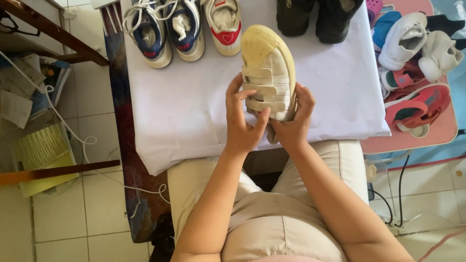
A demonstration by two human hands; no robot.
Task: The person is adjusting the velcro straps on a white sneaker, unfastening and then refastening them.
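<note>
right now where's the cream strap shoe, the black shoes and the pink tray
cream strap shoe (268,66): head view, on its upper above the straps.
black shoes (318,2): head view, where the pair meet.
pink tray (438,132): head view, bare near edge on the right.

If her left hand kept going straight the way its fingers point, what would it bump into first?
The left hand already touches the cream strap shoe it holds. Beyond that, its fingers point up the white cloth toward the matching cream shoe with red trim, probably the next thing met, though depth is unclear.
</note>
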